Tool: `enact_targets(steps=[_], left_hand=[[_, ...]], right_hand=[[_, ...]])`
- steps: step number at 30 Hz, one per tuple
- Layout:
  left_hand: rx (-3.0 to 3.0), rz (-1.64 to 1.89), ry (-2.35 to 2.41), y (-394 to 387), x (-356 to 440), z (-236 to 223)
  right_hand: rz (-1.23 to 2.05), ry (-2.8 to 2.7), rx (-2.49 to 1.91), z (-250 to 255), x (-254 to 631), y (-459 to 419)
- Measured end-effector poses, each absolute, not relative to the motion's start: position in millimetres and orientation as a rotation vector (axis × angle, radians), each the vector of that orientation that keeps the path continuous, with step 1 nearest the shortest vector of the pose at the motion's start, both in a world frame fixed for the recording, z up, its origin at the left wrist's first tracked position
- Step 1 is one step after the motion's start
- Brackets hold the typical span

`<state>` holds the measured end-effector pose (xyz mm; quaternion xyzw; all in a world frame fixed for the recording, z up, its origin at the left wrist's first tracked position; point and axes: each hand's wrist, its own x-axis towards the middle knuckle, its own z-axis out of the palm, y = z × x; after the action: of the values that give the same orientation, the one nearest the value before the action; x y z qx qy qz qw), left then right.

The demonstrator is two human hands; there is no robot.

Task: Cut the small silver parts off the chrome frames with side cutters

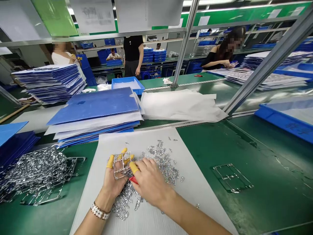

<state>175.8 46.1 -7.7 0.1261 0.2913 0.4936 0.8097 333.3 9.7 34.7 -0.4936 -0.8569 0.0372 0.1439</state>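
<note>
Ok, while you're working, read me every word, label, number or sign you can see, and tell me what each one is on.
Nothing can be read clearly.
Hanging paper sheet: printed marks, too blurred to read.
Blue plastic crate at right: dark writing on its side, too blurred to read.

Finger cots (110, 161): yellow. Cutter handle (133, 180): red. Small frame (119, 178): silver, open lattice pattern. Loose bits (162, 161): silver, scattered speckle. Sheet (190, 195): pale grey, faint ribbing. Bench (269, 169): glossy green. Folders (93, 104): blue, striped by white sheets between. Tray (127, 83): bright blue. Bracelet (100, 211): white links edged gold.
</note>
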Motion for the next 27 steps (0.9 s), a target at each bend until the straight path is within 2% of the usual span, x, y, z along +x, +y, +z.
enact_targets(steps=[12,17,27], left_hand=[[0.197,1.146,0.746,42,177,2],[0.201,1.161,0.894,43,178,1],[0.202,1.189,0.807,44,178,-2]], right_hand=[[-0.176,-2.592,-1.414,38,311,15],[-0.209,-2.592,-1.406,37,309,16],[-0.246,-2.652,-1.392,41,304,17]])
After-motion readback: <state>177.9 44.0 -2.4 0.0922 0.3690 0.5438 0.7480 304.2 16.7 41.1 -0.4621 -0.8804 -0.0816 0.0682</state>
